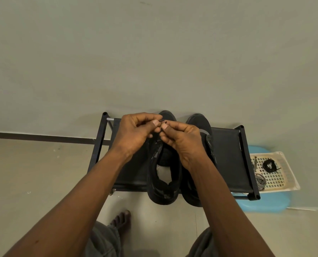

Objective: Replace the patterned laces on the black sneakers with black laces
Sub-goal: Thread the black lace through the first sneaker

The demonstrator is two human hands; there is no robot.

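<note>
Black rack (227, 145) by the wall (154, 52): over the left sneaker (163, 182), left hand (134, 134) and right hand (182, 143) each pinch an end of a black lace (161, 120), apparently mid-lacing; next, threading calls for fine aim.

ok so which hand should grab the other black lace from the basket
Right, probably. The coiled lace lies in the basket right of the rack, nearer the right hand; the left hand would have to cross both sneakers. Both pinch lace tips, so either must let go first.
</note>
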